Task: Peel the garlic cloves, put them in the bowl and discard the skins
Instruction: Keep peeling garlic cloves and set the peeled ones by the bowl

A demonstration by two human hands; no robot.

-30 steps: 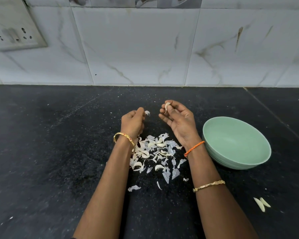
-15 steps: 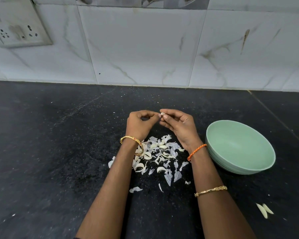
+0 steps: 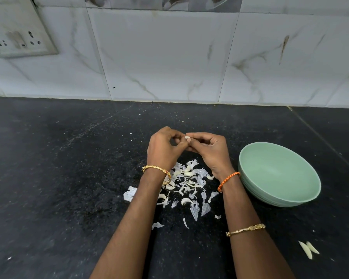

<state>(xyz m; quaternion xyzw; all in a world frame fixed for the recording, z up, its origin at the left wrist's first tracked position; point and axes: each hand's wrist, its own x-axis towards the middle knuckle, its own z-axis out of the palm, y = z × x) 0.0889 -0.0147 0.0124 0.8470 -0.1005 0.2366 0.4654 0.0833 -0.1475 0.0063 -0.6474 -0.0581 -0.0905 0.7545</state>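
Above the skins [image 3: 186,186] on the table [image 3: 58,178], the left hand [image 3: 163,150] and right hand [image 3: 209,151], apart a second ago, now meet fingertip to fingertip, both pinching one garlic clove [image 3: 187,137]. Peeling likely resumes; the bowl [image 3: 278,175] right of the hands looks empty.

Black speckled stone counter [image 3: 69,178]: white papery garlic skins [image 3: 189,190] center, pale green bowl [image 3: 278,200] right, two peeled cloves [image 3: 308,249] near-right.

Black speckled countertop [image 3: 58,178]; white marble-veined wall tiles [image 3: 169,57]; socket plate [image 3: 18,35] upper left.
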